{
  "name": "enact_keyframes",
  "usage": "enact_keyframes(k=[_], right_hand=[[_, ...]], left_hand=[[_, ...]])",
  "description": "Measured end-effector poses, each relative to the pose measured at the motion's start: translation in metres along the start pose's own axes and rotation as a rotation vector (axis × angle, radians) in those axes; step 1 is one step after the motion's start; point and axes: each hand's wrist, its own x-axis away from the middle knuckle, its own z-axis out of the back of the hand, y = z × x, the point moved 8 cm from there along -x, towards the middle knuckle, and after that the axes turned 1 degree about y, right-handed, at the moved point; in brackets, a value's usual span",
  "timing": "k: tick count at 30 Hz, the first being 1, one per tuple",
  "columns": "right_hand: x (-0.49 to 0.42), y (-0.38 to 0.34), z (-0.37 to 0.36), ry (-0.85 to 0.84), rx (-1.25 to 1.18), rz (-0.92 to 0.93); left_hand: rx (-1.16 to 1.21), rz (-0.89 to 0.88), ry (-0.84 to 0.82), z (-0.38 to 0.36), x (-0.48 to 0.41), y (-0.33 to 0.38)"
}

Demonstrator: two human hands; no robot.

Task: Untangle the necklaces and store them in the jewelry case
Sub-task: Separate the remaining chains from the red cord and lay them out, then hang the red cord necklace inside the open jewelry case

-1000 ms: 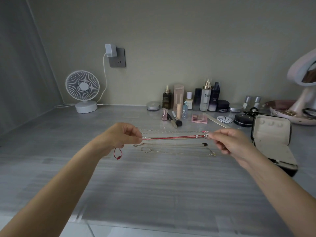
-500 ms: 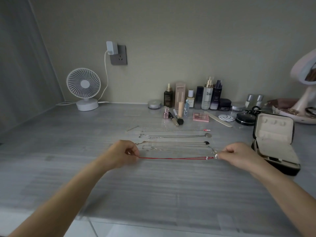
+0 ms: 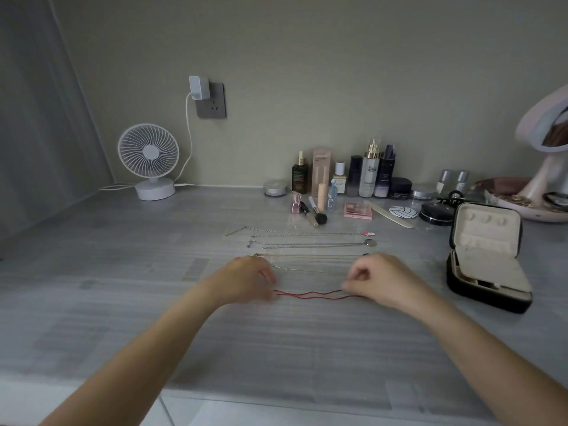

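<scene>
A red cord necklace [image 3: 310, 295] lies slack and wavy on the grey table [image 3: 123, 302]. My left hand [image 3: 246, 281] pinches its left end and my right hand [image 3: 384, 278] pinches its right end, both low at the tabletop. Just behind the hands, several thin chain necklaces lie straightened in parallel rows: one with a pink pendant [image 3: 307, 233], one with a round silver pendant [image 3: 307, 245], and a fine gold chain [image 3: 307, 256]. The black jewelry case [image 3: 485, 290] stands open at the right, its beige lining showing.
Cosmetic bottles, brushes and a pink palette [image 3: 357, 210] line the back of the table. A white desk fan [image 3: 149, 161] stands at the back left, its cable running to a wall socket. A lit vanity mirror [image 3: 544, 149] with a tray stands at the far right.
Both hands brought the red cord down to the table in front of the other chains. They then moved toward each other, so the taut cord now lies slack.
</scene>
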Motion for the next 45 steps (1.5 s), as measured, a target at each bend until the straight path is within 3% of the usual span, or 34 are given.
enact_keyframes(k=[3, 10, 12, 14, 16, 18, 21, 24, 29, 38, 45], right_hand=[[-0.008, -0.033, -0.032, -0.071, 0.057, 0.127], [-0.015, -0.045, -0.049, -0.122, 0.18, 0.18], [-0.015, -0.045, -0.046, -0.107, 0.158, 0.187], [-0.015, -0.045, -0.035, -0.083, -0.069, 0.155], [-0.014, -0.046, -0.024, -0.112, -0.461, 0.098], [-0.011, -0.046, -0.011, -0.121, -0.796, 0.063], [-0.009, -0.035, 0.011, -0.083, -1.081, -0.01], [-0.008, -0.014, 0.029, -0.029, -1.244, -0.087], [-0.002, 0.029, 0.048, 0.04, -1.318, -0.168], [0.011, 0.082, 0.06, 0.12, -1.097, -0.207], [0.023, 0.116, 0.065, 0.168, -1.03, -0.273]], left_hand=[[0.025, -0.054, -0.012, -0.013, -0.007, 0.017], [0.065, -0.143, -0.084, -0.025, -0.01, 0.027], [0.211, -0.139, -0.045, -0.022, -0.011, 0.029], [0.556, -0.102, -0.034, -0.022, -0.011, 0.034], [0.838, -0.121, -0.073, -0.027, -0.015, 0.048], [0.962, -0.112, -0.116, -0.034, -0.019, 0.066], [1.187, -0.074, -0.284, -0.049, -0.024, 0.094], [1.146, -0.079, -0.356, -0.054, -0.027, 0.11], [1.069, -0.067, -0.44, -0.059, -0.032, 0.125], [0.902, -0.097, -0.341, -0.06, -0.05, 0.156], [0.706, -0.116, -0.436, -0.081, -0.062, 0.174]])
